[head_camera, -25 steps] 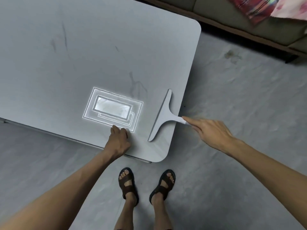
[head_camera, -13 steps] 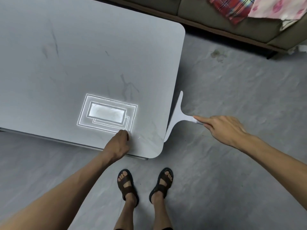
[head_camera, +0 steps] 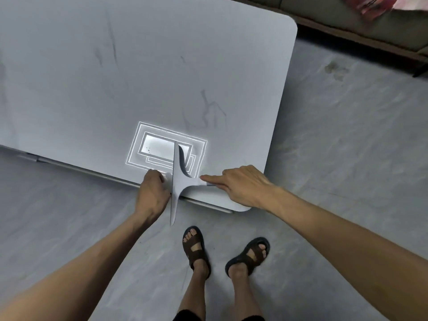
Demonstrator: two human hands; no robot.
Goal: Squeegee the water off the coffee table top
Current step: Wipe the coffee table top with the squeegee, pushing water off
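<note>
The grey coffee table top fills the upper left of the head view, with faint dark streaks and a bright reflected rectangle near its front edge. My right hand grips the handle of a white squeegee, index finger stretched along it. The blade runs from the reflection toward me and overhangs the table's front edge. My left hand rests curled on that front edge, just left of the blade.
A grey floor surrounds the table. My two feet in dark sandals stand just in front of the table's near right corner. A sofa base with coloured cloth lies at the top right.
The squeegee has come back from beyond the table's right edge and now sits over the front edge beside my left hand. My left hand has stayed on the edge.
</note>
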